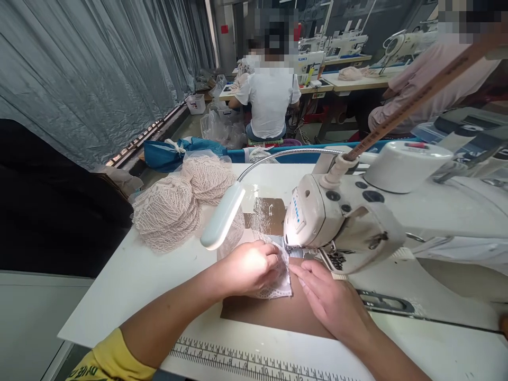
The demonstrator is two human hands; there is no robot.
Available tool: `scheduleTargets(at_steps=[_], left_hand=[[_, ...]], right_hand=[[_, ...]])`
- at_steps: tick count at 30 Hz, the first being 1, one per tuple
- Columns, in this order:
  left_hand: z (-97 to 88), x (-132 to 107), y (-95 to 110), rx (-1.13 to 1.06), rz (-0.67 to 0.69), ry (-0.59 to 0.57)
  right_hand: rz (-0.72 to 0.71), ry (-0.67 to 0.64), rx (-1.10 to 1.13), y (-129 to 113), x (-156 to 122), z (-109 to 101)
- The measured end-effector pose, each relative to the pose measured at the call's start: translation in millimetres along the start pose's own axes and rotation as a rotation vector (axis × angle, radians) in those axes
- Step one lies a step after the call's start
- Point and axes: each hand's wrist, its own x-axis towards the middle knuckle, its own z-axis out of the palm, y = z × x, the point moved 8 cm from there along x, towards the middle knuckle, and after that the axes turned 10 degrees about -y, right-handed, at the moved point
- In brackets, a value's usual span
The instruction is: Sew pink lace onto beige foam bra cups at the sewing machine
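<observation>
Bare and angled, the left forearm reaches in from the lower left, its brightly lit left hand turned knuckles up, fingers curled inward, their ends hard to make out. From the lower right, the right forearm slants inward, the right hand just beside the left, fingers extended toward it.

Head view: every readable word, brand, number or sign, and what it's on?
"JUKI": near sewing machine, blue, turned sideways.
"JUKI": far sewing machine beside the person in white, small, first letter unclear.
"5 6 7 8 9 10 11 12": ruler scale along the table's front edge.
Not readable: dark letters on the yellow sleeve, cut by the frame; print on the brown pole, too blurred; marks on the white bin, too small.
</observation>
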Motion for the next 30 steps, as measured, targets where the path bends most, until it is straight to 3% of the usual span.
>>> scheduleTargets(at_steps=[4, 14, 26, 30], left_hand=[[5.9, 3, 5, 0.059, 0.021, 0.09], [16.8, 6, 7, 0.112, -0.059, 0.119], [14.5, 9, 7, 0.09, -0.085, 0.115], [6.0, -1, 10, 0.045, -0.03, 0.033]], right_hand=[[-0.038, 0.006, -0.005, -5, 2, -6], [-0.031, -0.014, -0.049, -10, 6, -6], [-0.029, -0.002, -0.051, -9, 6, -4], [-0.013, 0.008, -0.047, -9, 7, -4]])
